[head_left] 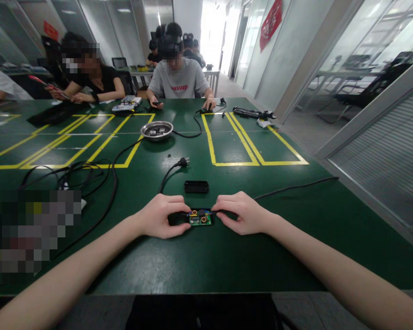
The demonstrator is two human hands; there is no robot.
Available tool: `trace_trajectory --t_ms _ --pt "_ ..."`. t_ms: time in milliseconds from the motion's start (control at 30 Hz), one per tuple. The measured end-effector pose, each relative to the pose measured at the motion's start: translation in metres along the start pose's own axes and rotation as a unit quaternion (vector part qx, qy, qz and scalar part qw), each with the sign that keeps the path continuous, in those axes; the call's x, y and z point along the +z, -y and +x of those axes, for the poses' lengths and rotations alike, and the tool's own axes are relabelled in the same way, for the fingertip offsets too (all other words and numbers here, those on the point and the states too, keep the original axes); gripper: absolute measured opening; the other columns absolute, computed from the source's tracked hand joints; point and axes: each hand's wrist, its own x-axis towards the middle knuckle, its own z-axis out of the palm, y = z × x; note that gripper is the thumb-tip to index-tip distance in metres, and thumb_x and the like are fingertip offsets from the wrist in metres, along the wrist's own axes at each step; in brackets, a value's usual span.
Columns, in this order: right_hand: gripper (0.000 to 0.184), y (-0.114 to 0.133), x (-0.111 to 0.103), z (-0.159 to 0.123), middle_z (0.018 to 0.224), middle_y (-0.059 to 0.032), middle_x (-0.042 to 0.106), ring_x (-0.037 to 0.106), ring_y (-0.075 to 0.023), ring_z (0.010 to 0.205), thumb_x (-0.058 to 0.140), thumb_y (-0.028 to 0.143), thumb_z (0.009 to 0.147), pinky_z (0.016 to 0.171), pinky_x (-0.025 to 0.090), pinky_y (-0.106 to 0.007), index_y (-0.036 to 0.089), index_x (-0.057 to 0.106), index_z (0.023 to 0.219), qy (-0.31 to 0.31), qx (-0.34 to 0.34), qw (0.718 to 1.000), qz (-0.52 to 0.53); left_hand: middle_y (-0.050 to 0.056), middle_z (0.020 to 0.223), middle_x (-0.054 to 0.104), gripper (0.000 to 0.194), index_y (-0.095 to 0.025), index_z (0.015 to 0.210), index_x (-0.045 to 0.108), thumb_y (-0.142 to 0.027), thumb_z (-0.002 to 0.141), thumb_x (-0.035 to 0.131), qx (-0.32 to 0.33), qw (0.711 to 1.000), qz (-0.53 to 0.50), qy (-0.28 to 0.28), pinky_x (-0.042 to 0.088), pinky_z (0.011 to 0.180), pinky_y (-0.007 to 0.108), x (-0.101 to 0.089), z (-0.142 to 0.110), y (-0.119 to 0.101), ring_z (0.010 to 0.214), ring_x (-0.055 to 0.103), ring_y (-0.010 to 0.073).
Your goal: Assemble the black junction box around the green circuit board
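Observation:
A small green circuit board (200, 219) with copper coils and coloured wires lies between my hands, close to the near side of the table. My left hand (165, 216) is closed on its left end, index finger above and thumb below. At the right end, my right hand (242, 213) pinches the black cable (296, 185) where wires meet the board; the fingertips partly hide this spot. Just beyond sits a black plastic case half (196, 186). A black power plug (183, 162) on a cord lies farther left, the cord passing behind my left hand.
A metal bowl (157, 131) with small metal parts stands mid-table. Coiled black cables (86, 176) lie at left near a blurred-out patch. Yellow tape (236, 163) marks the green table (151, 270). Across it, a person in a grey shirt (179, 78) handles small items; others sit left.

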Motion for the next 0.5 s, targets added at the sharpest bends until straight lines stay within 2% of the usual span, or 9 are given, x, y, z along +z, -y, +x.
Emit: trace_trajectory --t_ms 100,233,400,500 --pt "0.017 -0.0016 0.0037 0.0004 0.083 -0.0031 0.07 0.063 -0.013 0.065 0.051 0.018 0.098 0.056 0.042 -0.026 0.019 0.068 0.1 -0.004 0.008 1.0 -0.013 0.003 0.082 0.07 0.027 -0.018 0.103 0.073 -0.042 0.091 0.071 -0.013 1.0 0.02 -0.002 0.046 0.058 0.022 0.0013 -0.0002 0.0043 0.065 0.065 0.0124" --pt "0.016 -0.0041 0.0064 0.0013 0.085 -0.0031 0.071 0.063 -0.0129 0.065 0.053 0.019 0.098 0.057 0.042 -0.025 0.019 0.069 0.102 -0.021 0.032 0.999 -0.027 0.002 0.085 0.071 0.025 -0.019 0.105 0.073 -0.042 0.094 0.069 -0.036 0.999 0.032 -0.011 0.047 0.058 0.021 0.0011 -0.0001 0.0076 0.066 0.066 0.0116" --pt "0.017 -0.0056 0.0075 0.0027 0.086 -0.0038 0.072 0.064 -0.0133 0.066 0.053 0.02 0.098 0.058 0.044 -0.025 0.019 0.07 0.101 -0.033 0.039 0.998 -0.031 0.004 0.095 0.072 0.041 -0.019 0.125 0.069 -0.043 0.092 0.07 -0.065 0.997 0.037 -0.021 0.05 0.062 0.021 0.0021 -0.0001 0.0084 0.071 0.069 0.0132" --pt "0.017 -0.0067 0.0086 0.003 0.086 -0.0043 0.073 0.065 -0.0136 0.065 0.054 0.021 0.097 0.058 0.045 -0.025 0.018 0.071 0.099 -0.037 0.042 0.998 -0.035 0.004 0.096 0.071 0.039 -0.019 0.121 0.071 -0.043 0.09 0.072 -0.084 0.995 0.053 -0.003 0.051 0.064 0.022 0.0035 0.0001 0.0093 0.075 0.07 0.0149"
